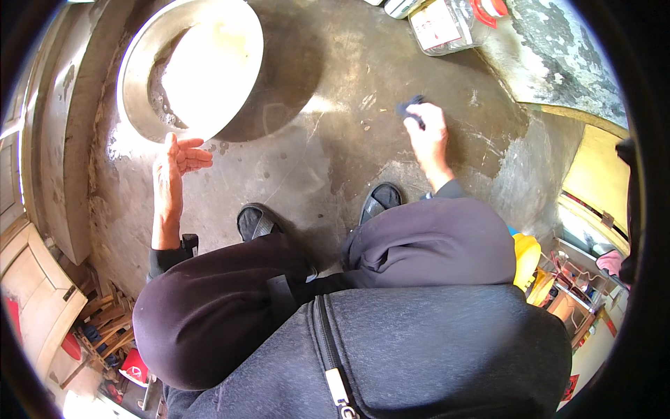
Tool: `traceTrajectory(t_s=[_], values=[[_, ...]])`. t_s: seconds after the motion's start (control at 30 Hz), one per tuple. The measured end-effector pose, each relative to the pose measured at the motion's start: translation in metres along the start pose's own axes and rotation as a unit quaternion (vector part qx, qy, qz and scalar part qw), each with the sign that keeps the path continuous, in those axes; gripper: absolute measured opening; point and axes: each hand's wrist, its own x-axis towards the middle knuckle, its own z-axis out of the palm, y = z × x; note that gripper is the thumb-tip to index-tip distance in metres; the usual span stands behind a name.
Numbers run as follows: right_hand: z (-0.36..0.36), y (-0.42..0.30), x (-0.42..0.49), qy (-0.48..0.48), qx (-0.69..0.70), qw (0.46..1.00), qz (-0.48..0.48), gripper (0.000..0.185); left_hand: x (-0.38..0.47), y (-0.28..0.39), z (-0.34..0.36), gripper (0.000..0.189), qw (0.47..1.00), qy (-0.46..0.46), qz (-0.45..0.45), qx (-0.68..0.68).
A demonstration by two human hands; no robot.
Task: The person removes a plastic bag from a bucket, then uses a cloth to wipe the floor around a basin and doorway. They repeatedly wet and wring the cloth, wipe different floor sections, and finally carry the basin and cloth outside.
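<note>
My right hand [430, 128] grips a small dark cloth [411, 107] over the wet concrete floor [356, 131], right of centre. At the left, my left hand [180, 160] is held out with fingers apart, holding nothing, close to the near rim of a large round metal basin [137, 105]. Whether a fingertip touches that rim I cannot tell. Bright glare covers much of the basin's inside, where some suds show at the lower left. Both of my feet, in dark sandals [384, 199], rest on the floor between the hands.
A clear plastic jar [445, 26] with a red lid stands at the top right, beside a stained block [565, 57]. A concrete ledge [78, 157] runs along the left. A yellow cabinet [596, 183] is at the right, and stacked wood [107, 319] lies low at the left.
</note>
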Motion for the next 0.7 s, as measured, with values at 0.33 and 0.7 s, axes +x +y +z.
traceTrajectory(t_s=[0.33, 0.7], values=[[0.024, -0.041, 0.005, -0.177, -0.229, 0.957, -0.006, 0.044, -0.009, -0.014, 0.006, 0.065, 0.999, -0.037, -0.004, -0.005], [0.041, -0.053, -0.006, -0.25, -0.271, 0.913, -0.175, 0.015, -0.005, -0.02, 0.021, 0.061, 0.998, -0.058, -0.006, -0.015]])
